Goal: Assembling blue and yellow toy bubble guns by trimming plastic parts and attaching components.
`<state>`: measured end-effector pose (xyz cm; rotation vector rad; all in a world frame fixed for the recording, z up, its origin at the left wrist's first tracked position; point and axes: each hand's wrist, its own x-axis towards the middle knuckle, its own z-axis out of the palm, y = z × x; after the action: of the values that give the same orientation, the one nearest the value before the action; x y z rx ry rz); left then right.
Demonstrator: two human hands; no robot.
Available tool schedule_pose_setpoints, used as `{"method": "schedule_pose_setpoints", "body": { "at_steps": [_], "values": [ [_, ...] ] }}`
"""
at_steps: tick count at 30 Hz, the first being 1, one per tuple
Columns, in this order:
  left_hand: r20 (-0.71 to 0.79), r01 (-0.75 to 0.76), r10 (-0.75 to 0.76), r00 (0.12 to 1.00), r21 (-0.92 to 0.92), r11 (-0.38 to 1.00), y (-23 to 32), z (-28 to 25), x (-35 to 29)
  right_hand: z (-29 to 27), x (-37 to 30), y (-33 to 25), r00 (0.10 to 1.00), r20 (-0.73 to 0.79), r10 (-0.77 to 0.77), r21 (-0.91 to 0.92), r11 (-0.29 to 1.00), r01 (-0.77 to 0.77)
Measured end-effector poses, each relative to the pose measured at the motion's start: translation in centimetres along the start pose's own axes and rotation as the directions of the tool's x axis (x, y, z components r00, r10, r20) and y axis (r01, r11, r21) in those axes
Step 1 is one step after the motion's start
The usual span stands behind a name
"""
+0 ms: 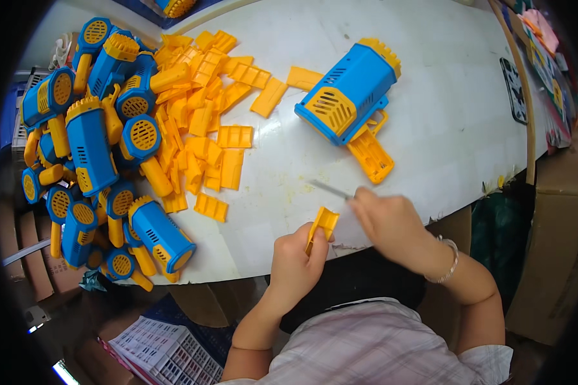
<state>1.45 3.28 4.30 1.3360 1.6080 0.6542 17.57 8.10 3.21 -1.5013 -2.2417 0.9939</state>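
Note:
My left hand (295,260) is closed on a small yellow plastic cover (325,221), holding it upright near the table's front edge. In my right hand (388,221) is a knife with a thin grey blade (329,189); its handle is hidden in my fist. The blade points left, above the cover and apart from it. Beyond my hands a blue and yellow toy bubble gun (350,93) lies on its side, the hollow inside of its yellow handle (371,156) showing.
A heap of yellow covers (199,115) lies left of centre. Several toy guns (90,151) are piled at the far left. Yellow shavings (295,186) dot the white table (443,83). A phone (513,90) lies by the right edge; cardboard boxes (552,237) stand below it.

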Motion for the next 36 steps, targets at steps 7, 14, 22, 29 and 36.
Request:
{"method": "schedule_pose_setpoints", "body": {
  "at_steps": [7,14,22,29,36],
  "values": [
    [0.001,0.071,-0.072,0.997,-0.129,0.989,-0.3,-0.1,0.0,-0.5,-0.2,-0.4,0.998,0.0,-0.059,0.05,0.997,0.059],
    [-0.073,-0.09,0.097,0.993,0.082,0.992,-0.4,0.1,-0.4,-0.6,-0.8,-0.7,0.999,0.033,-0.03,0.06,0.998,0.028],
    [-0.131,-0.168,0.215,0.968,0.298,0.94,-0.2,0.8,-0.2,-0.6,-1.3,-2.0,0.991,0.1,-0.089,0.057,0.995,0.083],
    [-0.138,-0.213,0.262,0.955,0.292,0.932,-0.5,0.6,0.2,-0.3,-0.7,-1.4,0.996,0.043,-0.076,0.058,0.996,0.074],
    [-0.15,-0.154,0.24,0.959,0.437,0.886,-0.4,0.6,-0.4,-0.7,-0.8,-1.9,0.995,0.095,-0.038,0.063,0.998,0.032]
  ]
}}
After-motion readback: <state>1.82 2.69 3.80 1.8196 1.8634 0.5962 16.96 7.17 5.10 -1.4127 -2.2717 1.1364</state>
